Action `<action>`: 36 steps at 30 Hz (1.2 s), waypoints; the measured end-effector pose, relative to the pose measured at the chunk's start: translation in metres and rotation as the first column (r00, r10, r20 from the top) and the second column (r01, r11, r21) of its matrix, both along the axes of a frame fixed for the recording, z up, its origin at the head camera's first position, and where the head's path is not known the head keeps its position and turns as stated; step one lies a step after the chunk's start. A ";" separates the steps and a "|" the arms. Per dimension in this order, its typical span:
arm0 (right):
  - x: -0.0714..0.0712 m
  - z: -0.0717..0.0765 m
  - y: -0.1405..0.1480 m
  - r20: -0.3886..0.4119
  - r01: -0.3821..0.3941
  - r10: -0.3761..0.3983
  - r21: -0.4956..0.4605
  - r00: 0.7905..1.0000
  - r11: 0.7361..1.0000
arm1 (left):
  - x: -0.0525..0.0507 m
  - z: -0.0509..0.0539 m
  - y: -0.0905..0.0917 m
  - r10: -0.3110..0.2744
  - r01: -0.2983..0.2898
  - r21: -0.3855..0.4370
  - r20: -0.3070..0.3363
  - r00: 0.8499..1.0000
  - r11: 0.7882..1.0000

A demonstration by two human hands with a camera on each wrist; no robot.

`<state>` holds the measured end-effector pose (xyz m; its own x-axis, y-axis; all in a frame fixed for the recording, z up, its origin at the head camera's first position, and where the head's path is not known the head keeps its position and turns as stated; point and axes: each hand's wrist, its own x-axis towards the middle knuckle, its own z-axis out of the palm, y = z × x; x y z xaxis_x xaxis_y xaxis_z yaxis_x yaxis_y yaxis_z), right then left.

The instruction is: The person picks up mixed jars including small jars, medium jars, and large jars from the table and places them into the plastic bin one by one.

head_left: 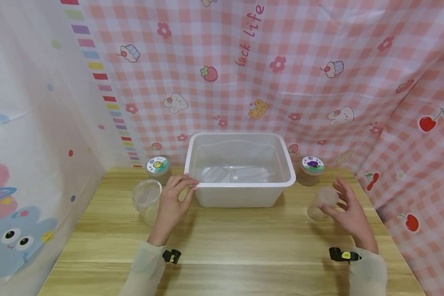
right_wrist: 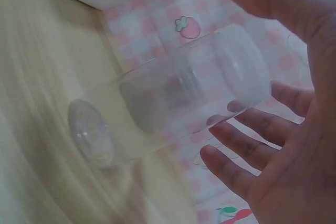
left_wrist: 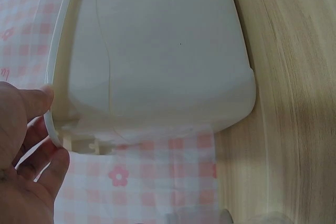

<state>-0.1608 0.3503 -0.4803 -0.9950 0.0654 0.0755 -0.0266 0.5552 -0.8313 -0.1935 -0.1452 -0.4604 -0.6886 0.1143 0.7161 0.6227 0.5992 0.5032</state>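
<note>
At the front left corner of a white plastic bin [head_left: 240, 197], my left hand [head_left: 174, 201] pinches the rim between thumb and fingers; the left wrist view shows this grip on the rim [left_wrist: 51, 98] closely. My right hand [head_left: 349, 213] is beside a clear cylindrical jar [head_left: 320, 205] with a frosted lid, upright on the table. Its fingers are spread around the jar, and in the right wrist view the thumb stands apart from the jar [right_wrist: 168, 98]; whether the fingertips touch it I cannot tell. Inside the bin lie clear containers [head_left: 249, 174].
Left of the bin are a jar with a yellow-flower label [head_left: 158, 165] and, in front, a clear jar [head_left: 146, 193] partly hidden by my left hand. A jar with a purple-flower label [head_left: 312, 164] stands right of the bin. Checked cloth [head_left: 225, 94] hangs behind the wooden table [head_left: 244, 246].
</note>
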 end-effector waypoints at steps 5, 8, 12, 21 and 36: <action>-0.002 -0.009 0.000 0.010 0.040 -0.039 -0.015 0.999 0.999 | 0.000 -0.001 0.000 -0.001 0.001 0.002 0.000 1.000 1.000; -0.004 -0.015 -0.001 0.010 0.082 -0.082 -0.029 0.997 0.996 | 0.000 -0.001 0.000 0.002 -0.002 0.000 0.000 1.000 1.000; -0.006 -0.021 -0.002 -0.022 0.124 -0.125 -0.041 0.992 0.991 | 0.000 -0.001 0.001 0.004 -0.004 -0.003 -0.005 1.000 1.000; -0.006 -0.026 -0.007 -0.076 0.152 -0.158 -0.082 0.984 0.985 | 0.001 0.000 -0.001 0.000 0.000 -0.003 0.000 1.000 1.000; -0.006 -0.018 -0.014 -0.065 0.155 -0.158 -0.056 0.985 0.986 | 0.000 0.001 0.000 -0.003 0.003 0.004 0.002 1.000 1.000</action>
